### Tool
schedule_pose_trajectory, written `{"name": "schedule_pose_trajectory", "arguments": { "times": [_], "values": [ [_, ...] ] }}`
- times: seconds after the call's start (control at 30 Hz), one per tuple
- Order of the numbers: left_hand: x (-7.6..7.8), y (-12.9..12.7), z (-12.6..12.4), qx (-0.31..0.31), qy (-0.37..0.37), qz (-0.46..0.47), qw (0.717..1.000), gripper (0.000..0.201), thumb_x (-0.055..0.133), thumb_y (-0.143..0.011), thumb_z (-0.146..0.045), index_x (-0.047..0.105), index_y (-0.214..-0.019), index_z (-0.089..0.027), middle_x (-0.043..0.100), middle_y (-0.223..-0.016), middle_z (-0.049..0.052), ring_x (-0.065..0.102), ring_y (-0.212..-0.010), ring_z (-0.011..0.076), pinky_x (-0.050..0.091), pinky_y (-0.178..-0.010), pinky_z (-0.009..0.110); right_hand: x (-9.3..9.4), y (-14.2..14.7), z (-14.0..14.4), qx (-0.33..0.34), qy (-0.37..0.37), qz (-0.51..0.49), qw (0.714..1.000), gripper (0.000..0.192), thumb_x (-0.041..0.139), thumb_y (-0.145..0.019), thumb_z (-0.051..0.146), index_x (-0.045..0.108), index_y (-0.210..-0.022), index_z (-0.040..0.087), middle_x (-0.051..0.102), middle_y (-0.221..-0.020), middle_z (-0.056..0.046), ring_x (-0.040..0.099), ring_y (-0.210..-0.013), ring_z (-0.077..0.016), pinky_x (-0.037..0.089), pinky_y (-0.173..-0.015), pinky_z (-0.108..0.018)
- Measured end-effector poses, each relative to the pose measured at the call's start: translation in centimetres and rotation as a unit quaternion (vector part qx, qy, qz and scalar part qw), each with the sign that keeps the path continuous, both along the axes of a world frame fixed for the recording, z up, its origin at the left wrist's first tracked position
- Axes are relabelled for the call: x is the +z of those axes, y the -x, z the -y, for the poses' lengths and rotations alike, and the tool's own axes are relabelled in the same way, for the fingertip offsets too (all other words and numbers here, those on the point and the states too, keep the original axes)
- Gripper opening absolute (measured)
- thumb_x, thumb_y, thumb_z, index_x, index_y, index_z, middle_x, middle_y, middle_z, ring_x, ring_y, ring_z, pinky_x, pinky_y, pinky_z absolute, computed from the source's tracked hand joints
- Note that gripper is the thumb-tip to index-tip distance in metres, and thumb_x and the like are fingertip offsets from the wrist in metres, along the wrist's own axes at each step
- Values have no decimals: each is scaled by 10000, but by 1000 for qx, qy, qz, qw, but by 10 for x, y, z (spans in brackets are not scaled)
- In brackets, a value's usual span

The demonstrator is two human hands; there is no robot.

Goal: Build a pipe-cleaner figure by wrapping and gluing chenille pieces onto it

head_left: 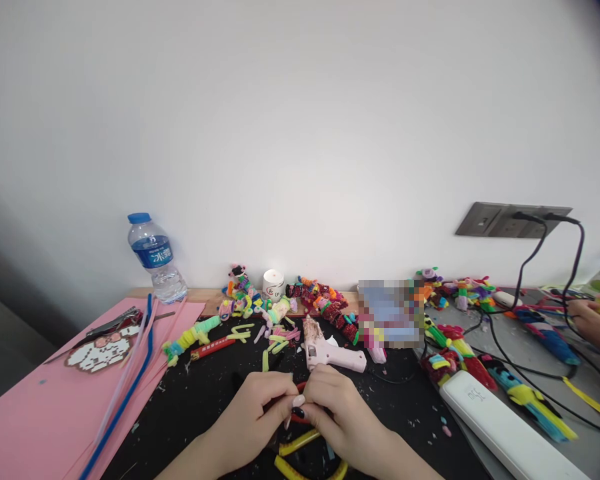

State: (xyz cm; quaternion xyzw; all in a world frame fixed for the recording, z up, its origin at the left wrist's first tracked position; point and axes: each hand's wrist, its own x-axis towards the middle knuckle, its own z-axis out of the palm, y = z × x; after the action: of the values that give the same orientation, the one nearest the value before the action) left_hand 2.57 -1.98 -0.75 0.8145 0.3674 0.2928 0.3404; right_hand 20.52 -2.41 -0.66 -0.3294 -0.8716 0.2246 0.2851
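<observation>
Red curved strip (303, 386), material unclear, mostly hidden by our hands, nearer us than the pale-pink plastic glue gun (333, 353). Head view: fingers of our left hand (260, 405) and right hand (339, 407) are drawn narrow, tips together, apparently pinching the strip; contact itself is hidden. We judge it light and perhaps bendable, best taken near its ends. Containers: clear plastic bottle with blue cap (153, 250), left of and behind the gun, seemingly with clear liquid, level unreadable; white cylindrical tub (273, 288), behind-left of the gun, contents unclear.
</observation>
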Motion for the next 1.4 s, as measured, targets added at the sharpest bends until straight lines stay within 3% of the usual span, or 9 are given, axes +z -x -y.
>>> {"name": "schedule_pose_trajectory", "arguments": {
  "times": [0.23,0.37,0.73,1.07,1.23,1.33,1.4],
  "values": [
    [1,3,2,-30,193,61,979,364,430,-881,-374,485,-610,-137,483,-530,-40,363,-380,46,278,-408,150,3,-2,-1,23,0,-20,1000,261,425,-885,170,474,-628,174,480,-637,11,427,-666,-127,351,-620,-238],
    [0,3,3,-42,239,97,965,360,443,-865,-411,457,-621,-147,489,-519,-38,352,-377,47,263,-388,142,5,-2,0,28,24,-24,999,266,432,-881,160,479,-619,177,467,-624,15,438,-695,-130,361,-623,-228],
    [5,5,0,3,135,74,988,318,452,-874,-321,528,-629,-134,451,-539,-43,420,-425,59,321,-441,152,3,-2,0,0,34,-28,999,239,388,-901,181,490,-684,177,498,-677,1,452,-698,-135,352,-613,-232],
    [1,4,2,-12,245,128,961,338,455,-861,-409,444,-634,-159,453,-492,-53,322,-359,49,241,-364,153,5,-2,-1,7,14,-25,1000,285,357,-918,198,462,-653,179,477,-654,0,431,-680,-141,352,-610,-252],
    [0,5,0,6,189,125,974,380,445,-870,-401,499,-603,-135,462,-500,-39,383,-407,58,292,-423,164,1,-3,-1,-16,7,-29,999,244,378,-898,164,458,-668,183,479,-656,0,436,-697,-150,351,-616,-256],
    [0,8,-3,77,179,176,965,334,438,-871,-413,580,-768,-129,436,-510,-51,331,-400,55,235,-398,168,-2,-6,-2,-51,9,-48,997,234,380,-895,169,447,-671,182,473,-661,0,445,-687,-148,349,-608,-253],
    [1,13,-8,186,172,258,932,313,453,-863,-413,552,-1018,-159,411,-542,-64,307,-409,61,203,-387,168,-4,-8,-5,-90,12,-66,994,234,369,-900,179,445,-679,180,478,-675,-4,448,-671,-144,349,-597,-250]
  ]
}}
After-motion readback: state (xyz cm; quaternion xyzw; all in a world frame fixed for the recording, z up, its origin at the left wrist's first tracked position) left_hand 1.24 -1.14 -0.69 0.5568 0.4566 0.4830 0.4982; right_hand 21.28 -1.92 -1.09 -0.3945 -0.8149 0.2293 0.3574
